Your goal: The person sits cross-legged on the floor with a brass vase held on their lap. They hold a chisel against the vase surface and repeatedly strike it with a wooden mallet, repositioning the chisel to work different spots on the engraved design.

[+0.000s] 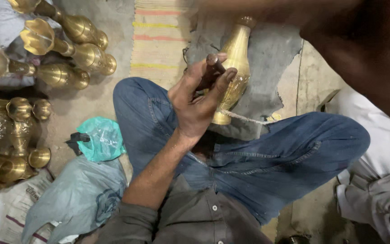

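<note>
Sat cross-legged, jeans point(267, 158) filling centre frame. Blurred dark arm across far right corner; right hand out of frame, grip can't tell. Left forearm up from near centre, wrist bent, left hand point(198, 100) curled tight round dark rod-like tool point(213, 68), thumb and fingers closed, tool tip poking out above knuckles. Vase point(234, 68), brass, lying just behind hand on grey cloth point(271, 54), neck far, base near, cord off base to right. Grey bag point(75, 194) near left, contents not visible; green bag point(102, 138) above it, scrunched. More brass vases point(64, 49) far left, on sides. Brass pots point(5, 140) stacked at left edge, insides not visible.
</note>
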